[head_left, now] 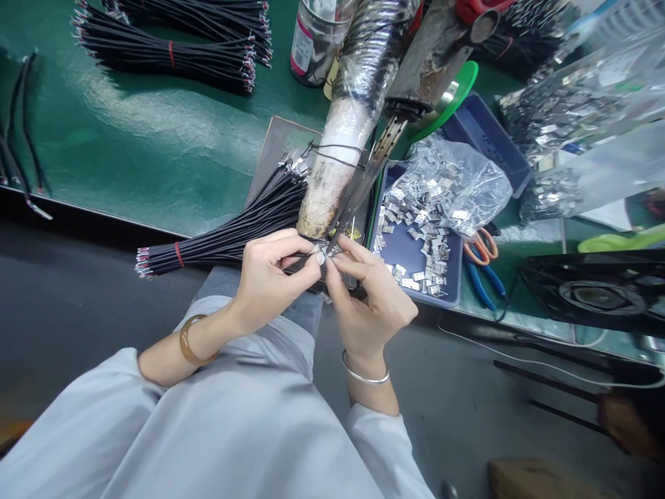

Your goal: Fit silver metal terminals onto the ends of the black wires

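Observation:
My left hand [275, 277] pinches what looks like a black cable, mostly covered by thumb and fingers. Against its fingertips is my right hand [364, 294], closed on a small silvery metal connector [321, 256]. The exact join between the pieces is hidden. The dark tip of a soldering iron [366, 177] comes down from above, right at the fingertips. Beside it hangs a white, film-wrapped fume hose [335, 152] with a stained mouth. Left of my hands lies a bundle of black cables [223, 235], tied with a red band, their stripped ends outward.
On the right, a blue tray [451, 294] holds many loose metal connectors and a plastic bag [467, 180] of them. Blue-handled pliers [481, 284] and orange-handled scissors [483, 246] lie beside it. More cable bundles [171, 55] and a can [316, 41] stand farther back.

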`<state>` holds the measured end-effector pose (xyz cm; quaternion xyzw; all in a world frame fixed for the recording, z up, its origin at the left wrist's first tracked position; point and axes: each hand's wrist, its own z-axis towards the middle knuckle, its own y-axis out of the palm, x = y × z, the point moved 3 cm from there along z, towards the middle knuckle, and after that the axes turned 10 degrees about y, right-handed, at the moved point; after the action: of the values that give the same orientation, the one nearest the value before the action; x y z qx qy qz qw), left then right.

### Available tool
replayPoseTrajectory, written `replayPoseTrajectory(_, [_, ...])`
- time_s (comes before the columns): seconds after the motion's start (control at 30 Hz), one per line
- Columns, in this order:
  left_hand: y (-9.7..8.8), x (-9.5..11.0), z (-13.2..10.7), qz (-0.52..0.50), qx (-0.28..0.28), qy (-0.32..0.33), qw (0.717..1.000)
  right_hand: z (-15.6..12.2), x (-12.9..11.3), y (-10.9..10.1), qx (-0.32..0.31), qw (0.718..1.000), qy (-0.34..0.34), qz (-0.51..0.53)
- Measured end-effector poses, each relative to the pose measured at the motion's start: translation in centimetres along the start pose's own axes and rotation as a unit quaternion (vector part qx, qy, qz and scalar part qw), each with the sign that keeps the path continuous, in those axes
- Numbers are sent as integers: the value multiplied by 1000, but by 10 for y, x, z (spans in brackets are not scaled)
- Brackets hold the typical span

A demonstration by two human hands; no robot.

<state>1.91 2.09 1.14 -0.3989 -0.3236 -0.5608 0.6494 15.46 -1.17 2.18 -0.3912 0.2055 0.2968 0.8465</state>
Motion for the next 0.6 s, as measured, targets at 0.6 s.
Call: replayPoseTrajectory(0.6, [-2,0,-17,31,-172,64,983,-9,10,-38,66,997,-44,-11])
